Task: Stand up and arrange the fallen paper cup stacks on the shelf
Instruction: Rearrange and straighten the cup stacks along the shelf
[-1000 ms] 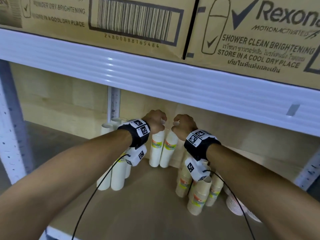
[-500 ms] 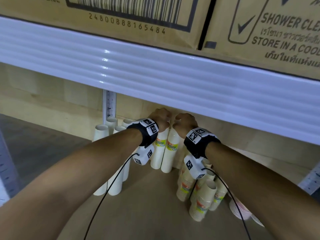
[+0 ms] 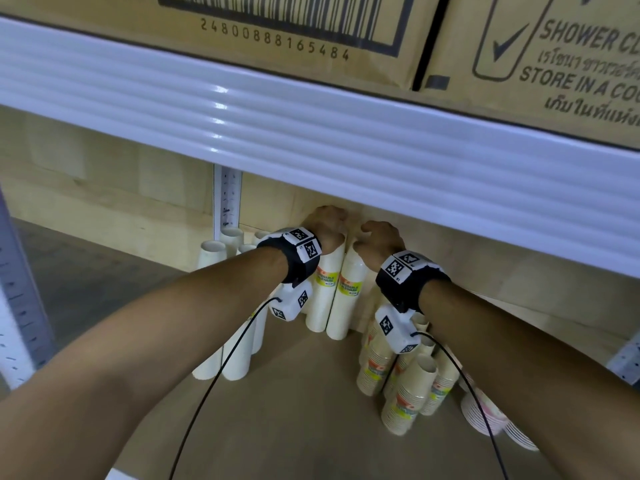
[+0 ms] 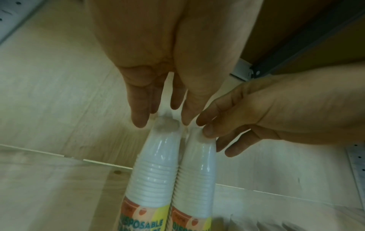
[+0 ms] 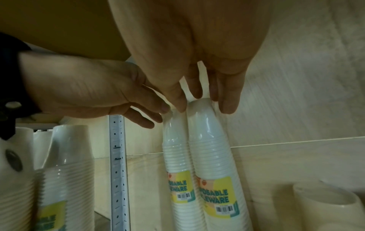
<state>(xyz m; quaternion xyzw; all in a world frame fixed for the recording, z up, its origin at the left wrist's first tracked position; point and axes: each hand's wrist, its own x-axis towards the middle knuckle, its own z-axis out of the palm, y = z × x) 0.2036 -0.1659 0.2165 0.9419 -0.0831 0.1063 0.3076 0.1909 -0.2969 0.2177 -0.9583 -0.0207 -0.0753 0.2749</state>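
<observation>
Both hands reach to the back of the shelf (image 3: 284,410), each at the top of a wrapped stack of white paper cups. The left hand (image 3: 327,225) has straight fingers (image 4: 138,115) loosely spread around the top of the left stack (image 3: 320,299); the right hand (image 3: 379,240) rests relaxed fingertips (image 5: 227,106) on the top of the right stack (image 3: 348,299). The two stacks stand touching, near the back panel (image 3: 450,271). The step in hand seems to be settling this pair upright. Next, likely, comes letting go gently, then turning to the leaning tan cup stacks (image 3: 405,386) at right. More white stacks (image 3: 221,306) stand at left.
</observation>
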